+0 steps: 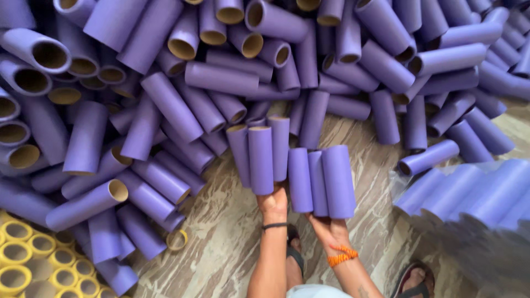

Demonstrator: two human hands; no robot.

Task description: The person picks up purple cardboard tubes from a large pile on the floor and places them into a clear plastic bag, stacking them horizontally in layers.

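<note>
Left hand (274, 203) clamps three upright purple tubes (259, 157); right hand (330, 227) grips three more (322, 182) beside them; purple tube heap (182, 105) lies beyond; yellow rings (33, 259) left.

One view only — a camera worn on the person's head, looking almost straight down. It faces forward over both forearms, which enter from the bottom edge, and takes in the patterned floor (232, 232) near the feet. The pile of purple tubes (221, 77) fills the upper half, close below — the frame crops it on three sides.
</note>
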